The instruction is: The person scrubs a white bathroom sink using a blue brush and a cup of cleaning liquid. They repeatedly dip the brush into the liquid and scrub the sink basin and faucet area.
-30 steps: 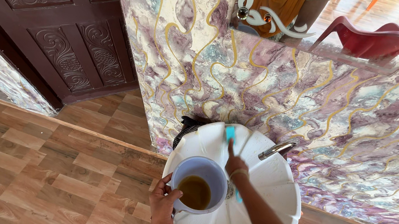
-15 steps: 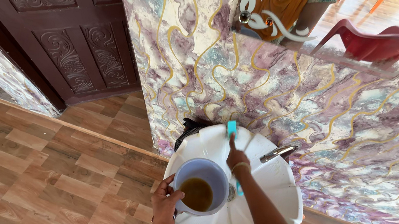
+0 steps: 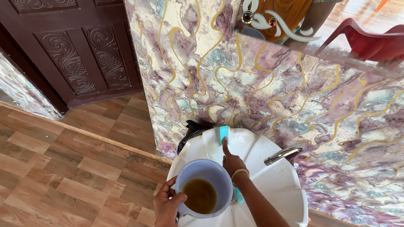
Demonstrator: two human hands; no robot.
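Note:
My left hand (image 3: pixel 166 208) grips the rim of a pale blue plastic mug (image 3: pixel 202 187) that holds brown liquid, just above the white shell-shaped wash basin (image 3: pixel 275 191). My right hand (image 3: pixel 233 163) holds a teal brush (image 3: pixel 223 133), index finger stretched along its handle. The brush head rests on the basin's rear rim, close to the wall. The handle's lower end shows under my wrist.
A chrome tap (image 3: pixel 282 154) sticks out over the basin's right side. Marbled purple wall tiles (image 3: pixel 288 88) rise behind it, with a mirror (image 3: pixel 339 17) above reflecting a red chair. A carved dark wooden door (image 3: pixel 53 21) stands left. A black item (image 3: pixel 190 128) sits behind the basin.
My right hand has swept the brush head a little to the left along the basin's rear rim. The mug and my left hand stay where they were.

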